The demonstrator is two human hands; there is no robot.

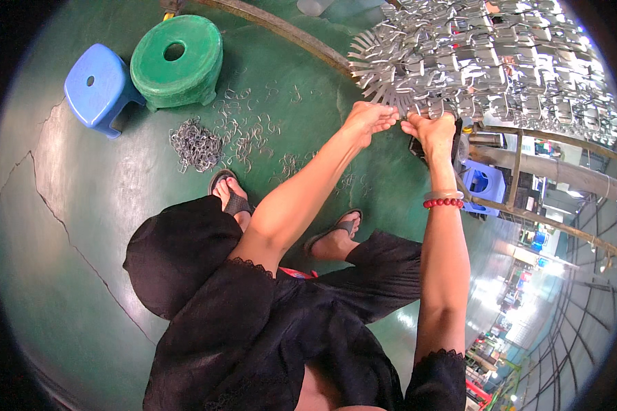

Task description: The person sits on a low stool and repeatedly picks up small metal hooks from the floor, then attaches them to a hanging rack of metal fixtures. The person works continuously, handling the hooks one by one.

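A dense rack of shiny silver metal pieces [500, 65] fills the upper right, built up in rows. At its near left end, thin flat strips [377, 65] spread out like a fan. Just below that fan is my left hand [372, 122], its fingers drawn together in a pinch at the strip ends; what lies between them is too small to make out. Close to its right, my right hand [432, 130] has thumb and fingers closed on a shiny metal piece at the rack's lower edge. A red bead bracelet and a pale bangle circle my right wrist.
A green round stool [192, 72] and a blue stool [103, 79] stand at the upper left. A pile of small metal hooks [196, 145] lies on the green floor, with more scattered toward my feet. Another blue stool [485, 183] sits under the rack's metal frame [517, 168].
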